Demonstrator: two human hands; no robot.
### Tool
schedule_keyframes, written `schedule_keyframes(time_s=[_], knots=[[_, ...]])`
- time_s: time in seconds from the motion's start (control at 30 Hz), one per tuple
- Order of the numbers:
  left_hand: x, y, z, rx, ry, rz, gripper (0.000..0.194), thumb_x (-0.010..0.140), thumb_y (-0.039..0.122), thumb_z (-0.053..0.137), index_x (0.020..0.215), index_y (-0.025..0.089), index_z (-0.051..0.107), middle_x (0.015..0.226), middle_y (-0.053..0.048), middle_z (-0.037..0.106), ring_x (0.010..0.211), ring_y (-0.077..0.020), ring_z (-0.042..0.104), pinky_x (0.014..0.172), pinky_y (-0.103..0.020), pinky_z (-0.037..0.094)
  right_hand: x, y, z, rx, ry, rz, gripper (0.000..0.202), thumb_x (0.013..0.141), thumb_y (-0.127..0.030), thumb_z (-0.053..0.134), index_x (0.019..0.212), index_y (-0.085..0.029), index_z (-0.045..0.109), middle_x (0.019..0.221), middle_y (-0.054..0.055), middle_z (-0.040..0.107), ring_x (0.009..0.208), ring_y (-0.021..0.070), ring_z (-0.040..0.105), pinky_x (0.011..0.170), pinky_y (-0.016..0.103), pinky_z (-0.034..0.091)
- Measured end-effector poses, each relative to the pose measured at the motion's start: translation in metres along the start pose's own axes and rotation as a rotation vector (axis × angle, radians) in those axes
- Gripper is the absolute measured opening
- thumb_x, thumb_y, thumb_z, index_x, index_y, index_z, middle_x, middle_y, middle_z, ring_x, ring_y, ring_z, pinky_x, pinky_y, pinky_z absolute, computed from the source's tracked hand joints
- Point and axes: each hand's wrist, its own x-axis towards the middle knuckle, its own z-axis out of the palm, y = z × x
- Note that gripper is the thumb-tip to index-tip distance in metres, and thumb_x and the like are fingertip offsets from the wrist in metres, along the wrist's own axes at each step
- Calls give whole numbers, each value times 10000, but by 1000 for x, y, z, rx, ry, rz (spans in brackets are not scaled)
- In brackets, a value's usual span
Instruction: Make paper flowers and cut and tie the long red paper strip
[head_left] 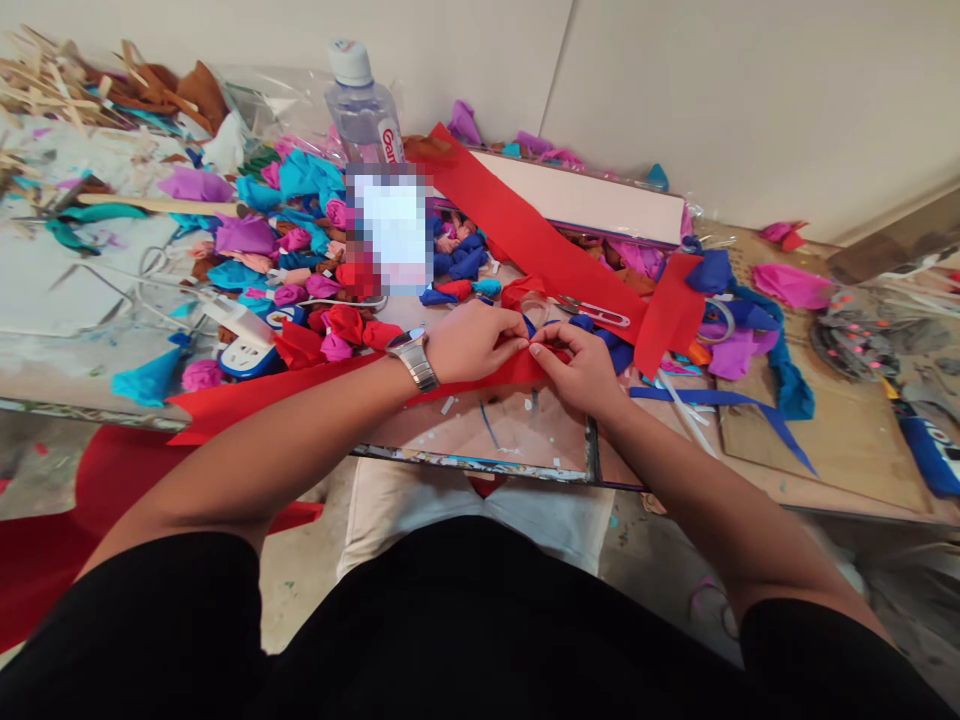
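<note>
Both arms of the person reach forward over the bench [450, 432] and bend inward, so that the two hands meet in front of the body. The left hand [476, 342], with a metal watch [414, 362] on its wrist, comes from the left with its back turned upward; the right hand [581, 368] comes from the right, its thumb close to the left fingertips. The fingers of both hands are narrow, pinching the red strip [517, 372], which runs leftward under the left forearm, along the bench's near side
</note>
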Motion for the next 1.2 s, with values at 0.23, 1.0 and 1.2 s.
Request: schedule_keyframes(time_s=[0.23,1.0,1.2], knots=[[-1,0,-2,-65,-31,17,232,972,349,625,978,180,784,912,-40,815,792,-187,704,749,-315,450,0,0,-1,-37,6,-59,114,954,-308,672,920,-227,745,905,29,792,839,213,709,786,343,554],[-1,0,-6,-61,-115,30,130,870,297,672,861,179,726,750,-9,716,645,-140,562,655,-297,355,1,-5,-2,-29,-60,-74,103,967,-290,622,901,-224,665,850,19,714,775,186,631,736,314,510],[0,2,-9,-147,-110,55,232,938,340,608,922,170,764,799,-19,751,677,-136,593,678,-283,400,1,-4,-2,-40,-82,-119,107,972,-280,597,913,-213,658,860,21,689,780,180,619,750,312,491]])
